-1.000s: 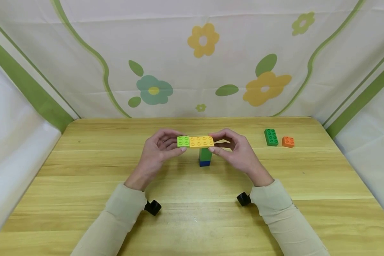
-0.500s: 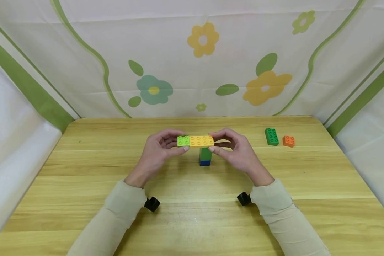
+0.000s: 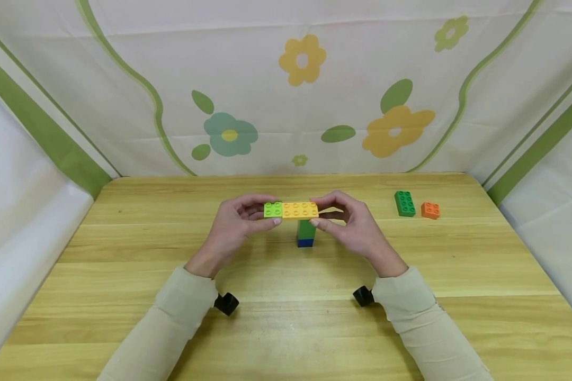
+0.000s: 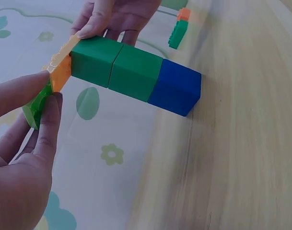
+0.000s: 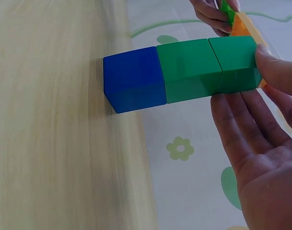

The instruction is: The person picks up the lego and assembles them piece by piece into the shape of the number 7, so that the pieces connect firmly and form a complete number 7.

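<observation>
A tower stands upright on the table: a blue block at the bottom, two green blocks above it, and a flat yellow brick across the top. The yellow brick sticks out to the left over the tower's side. Against its left end sits a small lime green brick, level with it; whether anything joins the two is hidden. My left hand pinches the lime brick between thumb and fingers. With my right hand I grip the yellow brick's right end, thumb also touching the upper green block.
To the right, towards the back of the wooden table, lie a green studded brick and a small orange brick. A flower-printed cloth hangs behind the table's far edge.
My left thumb has shifted slightly right along the lime brick's front. The right hand and the tower look the same.
</observation>
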The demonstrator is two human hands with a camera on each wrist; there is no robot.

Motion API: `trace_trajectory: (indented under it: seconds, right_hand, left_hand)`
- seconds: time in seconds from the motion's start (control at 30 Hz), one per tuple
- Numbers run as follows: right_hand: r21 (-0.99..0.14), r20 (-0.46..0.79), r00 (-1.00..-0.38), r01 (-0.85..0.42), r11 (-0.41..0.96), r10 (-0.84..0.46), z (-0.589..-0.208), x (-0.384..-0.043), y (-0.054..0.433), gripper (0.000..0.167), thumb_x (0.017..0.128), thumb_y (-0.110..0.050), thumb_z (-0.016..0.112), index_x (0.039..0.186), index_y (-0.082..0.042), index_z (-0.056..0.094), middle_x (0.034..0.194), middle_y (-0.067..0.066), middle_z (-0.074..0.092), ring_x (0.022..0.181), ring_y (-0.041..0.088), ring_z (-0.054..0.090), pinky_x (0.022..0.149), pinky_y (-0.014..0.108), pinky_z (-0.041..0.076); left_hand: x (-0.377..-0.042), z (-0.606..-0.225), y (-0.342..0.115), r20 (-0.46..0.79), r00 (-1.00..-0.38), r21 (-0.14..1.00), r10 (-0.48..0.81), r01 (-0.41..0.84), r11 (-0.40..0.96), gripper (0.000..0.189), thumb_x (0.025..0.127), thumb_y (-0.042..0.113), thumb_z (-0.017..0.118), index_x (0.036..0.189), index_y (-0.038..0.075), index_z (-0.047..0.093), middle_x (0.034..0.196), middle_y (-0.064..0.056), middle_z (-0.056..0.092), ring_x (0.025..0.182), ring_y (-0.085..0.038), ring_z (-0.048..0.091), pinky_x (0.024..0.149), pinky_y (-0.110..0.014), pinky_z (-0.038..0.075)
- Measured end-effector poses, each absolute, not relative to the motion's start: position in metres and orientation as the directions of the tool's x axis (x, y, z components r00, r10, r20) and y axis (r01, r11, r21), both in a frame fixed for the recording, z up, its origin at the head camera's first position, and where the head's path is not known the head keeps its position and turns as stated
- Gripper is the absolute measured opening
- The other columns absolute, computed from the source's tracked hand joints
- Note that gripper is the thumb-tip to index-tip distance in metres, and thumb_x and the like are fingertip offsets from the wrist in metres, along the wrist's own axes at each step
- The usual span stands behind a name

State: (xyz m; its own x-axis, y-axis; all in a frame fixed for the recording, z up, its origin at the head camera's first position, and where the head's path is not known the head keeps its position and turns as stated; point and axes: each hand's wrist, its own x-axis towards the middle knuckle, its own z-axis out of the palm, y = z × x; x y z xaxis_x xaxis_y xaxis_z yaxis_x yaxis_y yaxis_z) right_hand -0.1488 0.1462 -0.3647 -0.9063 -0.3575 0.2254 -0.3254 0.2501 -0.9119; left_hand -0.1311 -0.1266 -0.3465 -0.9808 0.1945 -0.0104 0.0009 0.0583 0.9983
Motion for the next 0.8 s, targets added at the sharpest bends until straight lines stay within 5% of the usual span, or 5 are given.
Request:
trace_trajectory:
  seconds: [0.8]
  right_hand:
    - [-0.91,0.23,-0.905,-0.33,0.251,-0.358,-0.3652,-0.1487,0.1453,0.029,0.095,-0.001,0.08,0.121,-0.003,0.069,0.131,0.013,0.07,0.116,0.027,0.069,0.099,0.029,0.062]
  left_hand:
    - [-0.133,-0.3451,-0.1262,-0.134,-0.964,0.991,0.228,-0.133,0.019,0.049,0.087,-0.003,0.085,0.133,0.005,0.07,0.131,-0.009,0.071,0.112,-0.019,0.072,0.095,-0.025,0.063]
